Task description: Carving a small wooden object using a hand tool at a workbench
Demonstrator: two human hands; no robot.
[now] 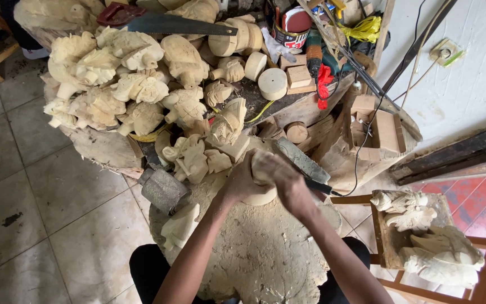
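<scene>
Hands meet over the stump, which is covered in chips. My left hand wraps the pale wood carving, holding it down on the stump top; most of the piece is hidden under my fingers, only its rounded base and top edge show, so I cannot read its shape. My right hand is clenched on a dark-handled tool. The handle end sticks out to the right and slightly down; the blade end is covered by my hand, so I cannot tell where it touches. Long axis of the tool runs roughly left-right across the view. A mallet lies left of the left hand, apart from it. Beyond lie a pile of carved figures and a handsaw.
</scene>
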